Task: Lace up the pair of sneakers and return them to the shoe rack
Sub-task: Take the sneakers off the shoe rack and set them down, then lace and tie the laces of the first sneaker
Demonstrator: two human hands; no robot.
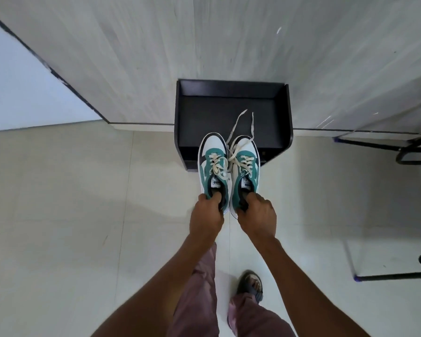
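Note:
Two green-and-white sneakers hang side by side in the air, toes pointing at a black shoe rack (287, 110) against the wall. My left hand (206, 218) grips the heel collar of the left sneaker (213, 164). My right hand (257, 215) grips the heel collar of the right sneaker (246, 164). Both shoes carry cream laces (231, 161) threaded through the eyelets; two loose lace ends trail forward over the rack's top shelf. The toes overlap the rack's front edge in view.
Pale tiled floor lies below. A light wood-grain wall (204, 40) stands behind the rack. Black metal frame legs (408, 152) stand at the right. My own leg in pink trousers and a sandalled foot (250, 285) are below my arms.

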